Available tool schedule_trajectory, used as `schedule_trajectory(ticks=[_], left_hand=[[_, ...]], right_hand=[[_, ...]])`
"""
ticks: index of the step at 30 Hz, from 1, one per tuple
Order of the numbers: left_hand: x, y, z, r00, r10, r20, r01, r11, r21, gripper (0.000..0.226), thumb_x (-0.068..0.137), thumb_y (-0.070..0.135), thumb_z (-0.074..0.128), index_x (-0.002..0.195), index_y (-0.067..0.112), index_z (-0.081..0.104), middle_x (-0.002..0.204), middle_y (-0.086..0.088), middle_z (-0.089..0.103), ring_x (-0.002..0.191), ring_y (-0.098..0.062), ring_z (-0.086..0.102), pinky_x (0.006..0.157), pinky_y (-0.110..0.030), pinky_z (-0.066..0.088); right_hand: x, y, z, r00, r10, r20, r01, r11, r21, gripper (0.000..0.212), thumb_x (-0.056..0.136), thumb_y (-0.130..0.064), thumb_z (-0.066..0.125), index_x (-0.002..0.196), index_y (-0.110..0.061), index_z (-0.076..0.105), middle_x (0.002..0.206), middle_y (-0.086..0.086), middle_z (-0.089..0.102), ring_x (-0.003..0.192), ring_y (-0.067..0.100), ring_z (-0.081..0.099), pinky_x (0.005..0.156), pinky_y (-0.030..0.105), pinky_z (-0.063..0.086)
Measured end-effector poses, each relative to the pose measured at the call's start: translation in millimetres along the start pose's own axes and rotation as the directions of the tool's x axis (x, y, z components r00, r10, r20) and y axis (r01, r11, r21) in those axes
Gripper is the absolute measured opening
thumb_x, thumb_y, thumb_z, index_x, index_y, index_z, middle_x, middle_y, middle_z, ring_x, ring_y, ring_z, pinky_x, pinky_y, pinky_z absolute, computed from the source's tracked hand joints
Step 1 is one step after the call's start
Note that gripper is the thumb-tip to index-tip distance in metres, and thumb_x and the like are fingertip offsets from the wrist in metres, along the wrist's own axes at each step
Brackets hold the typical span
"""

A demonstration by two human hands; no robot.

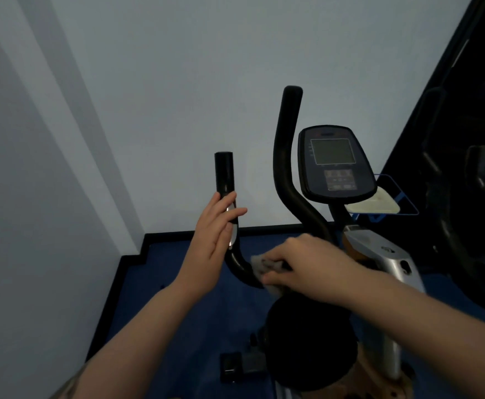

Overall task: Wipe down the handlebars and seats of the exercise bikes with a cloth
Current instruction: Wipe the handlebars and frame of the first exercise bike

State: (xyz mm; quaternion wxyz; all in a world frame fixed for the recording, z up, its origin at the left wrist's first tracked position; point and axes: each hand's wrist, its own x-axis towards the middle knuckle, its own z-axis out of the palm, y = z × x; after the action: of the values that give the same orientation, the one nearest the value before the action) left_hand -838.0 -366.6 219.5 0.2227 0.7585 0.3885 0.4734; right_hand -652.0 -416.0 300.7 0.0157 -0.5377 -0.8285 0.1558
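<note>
Nearest the camera, the black seat (310, 344) sits low in the frame, not yet touched by either hand. Just beyond it, the right hand (307, 260) pinches a small grey cloth (264, 269) around the lower bend of the left handlebar (235, 254), fingers curled over the fabric. The cloth looks thin, soft and light, so it should wrap easily around the tube; holding it bunched in the palm would likely work best. The left hand (218, 226) lies against the same bar higher up, fingers straight and loosely spread. Farther off rise the taller right handlebar (286, 156) and the console (334, 162). Blue flooring (178, 269) meets a pale wall (178, 82).
</note>
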Motion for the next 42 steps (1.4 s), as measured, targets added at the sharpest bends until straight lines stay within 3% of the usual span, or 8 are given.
schedule_trajectory(ticks=[4, 8, 12, 16, 22, 30, 35, 42], left_hand=[[0, 2, 3, 1.000, -0.019, -0.022, 0.019, 1.000, -0.020, 0.036, 0.103, 0.023, 0.028, 0.131, 0.024, 0.052, 0.153, 0.011, 0.032, 0.148, -0.008, 0.011, 0.116, -0.015, 0.010], [0, -1, 4, 1.000, 0.003, -0.018, -0.003, 1.000, -0.014, 0.037, 0.103, 0.022, 0.028, 0.131, 0.022, 0.052, 0.153, 0.011, 0.032, 0.148, -0.009, 0.012, 0.116, -0.016, 0.011], [0, -3, 3, 1.000, 0.000, -0.015, 0.000, 1.000, -0.010, 0.037, 0.103, 0.023, 0.028, 0.131, 0.023, 0.051, 0.153, 0.011, 0.032, 0.148, -0.010, 0.011, 0.117, -0.017, 0.011], [0, -1, 4, 0.999, -0.007, -0.033, 0.007, 1.000, -0.025, 0.036, 0.103, 0.023, 0.028, 0.130, 0.026, 0.051, 0.152, 0.013, 0.032, 0.148, -0.010, 0.012, 0.116, -0.017, 0.012], [0, -3, 5, 1.000, -0.005, -0.029, 0.004, 1.000, -0.028, 0.036, 0.103, 0.022, 0.028, 0.131, 0.024, 0.051, 0.153, 0.010, 0.032, 0.149, -0.012, 0.012, 0.117, -0.018, 0.012], [0, -1, 2, 1.000, -0.009, -0.017, 0.009, 1.000, -0.020, 0.037, 0.103, 0.023, 0.028, 0.132, 0.024, 0.051, 0.153, 0.012, 0.032, 0.148, -0.009, 0.011, 0.116, -0.016, 0.011], [1, -2, 2, 1.000, 0.000, -0.015, 0.000, 1.000, -0.010, 0.038, 0.103, 0.022, 0.029, 0.134, 0.020, 0.051, 0.154, 0.007, 0.032, 0.148, -0.011, 0.012, 0.117, -0.018, 0.011], [2, 0, -1, 1.000, -0.006, 0.000, 0.006, 1.000, 0.013, 0.037, 0.102, 0.026, 0.030, 0.132, 0.025, 0.052, 0.153, 0.015, 0.032, 0.148, -0.009, 0.011, 0.116, -0.015, 0.010]], right_hand=[[-11, -4, -2, 0.995, 0.039, -0.095, -0.054, 0.985, -0.165, 0.029, 0.091, -0.054, 0.053, 0.104, -0.031, 0.066, 0.093, -0.007, 0.064, 0.093, 0.019, 0.061, 0.066, 0.029, 0.035], [8, -39, 22, 0.973, 0.058, -0.223, -0.090, 0.986, -0.139, 0.038, 0.097, -0.053, 0.044, 0.105, -0.022, 0.064, 0.101, 0.003, 0.067, 0.095, 0.024, 0.061, 0.065, 0.030, 0.032], [1, -24, 10, 0.983, 0.077, -0.166, -0.086, 0.995, -0.044, 0.032, 0.093, -0.053, 0.052, 0.106, -0.027, 0.067, 0.102, 0.002, 0.067, 0.097, 0.023, 0.061, 0.067, 0.029, 0.035], [-16, -6, 7, 0.981, 0.078, -0.180, -0.110, 0.978, -0.177, 0.034, 0.094, -0.054, 0.048, 0.112, -0.029, 0.063, 0.108, -0.003, 0.066, 0.102, 0.020, 0.061, 0.069, 0.030, 0.035], [23, -31, 15, 0.978, 0.142, -0.150, -0.133, 0.989, 0.063, 0.039, 0.094, -0.052, 0.050, 0.097, -0.018, 0.069, 0.092, 0.005, 0.065, 0.090, 0.025, 0.062, 0.068, 0.032, 0.042], [-15, -1, 2, 0.984, 0.084, -0.159, -0.115, 0.974, -0.197, 0.035, 0.094, -0.056, 0.045, 0.102, -0.027, 0.063, 0.102, -0.001, 0.066, 0.096, 0.021, 0.061, 0.066, 0.030, 0.032], [20, -18, 19, 0.985, 0.127, -0.116, -0.106, 0.980, 0.167, 0.038, 0.094, -0.054, 0.050, 0.078, -0.023, 0.064, 0.078, 0.000, 0.061, 0.088, 0.023, 0.063, 0.065, 0.030, 0.038], [-14, 13, -9, 1.000, 0.000, -0.013, -0.002, 0.990, -0.144, 0.029, 0.094, -0.053, 0.050, 0.078, -0.029, 0.057, 0.078, -0.006, 0.059, 0.078, 0.014, 0.058, 0.064, 0.029, 0.035]])
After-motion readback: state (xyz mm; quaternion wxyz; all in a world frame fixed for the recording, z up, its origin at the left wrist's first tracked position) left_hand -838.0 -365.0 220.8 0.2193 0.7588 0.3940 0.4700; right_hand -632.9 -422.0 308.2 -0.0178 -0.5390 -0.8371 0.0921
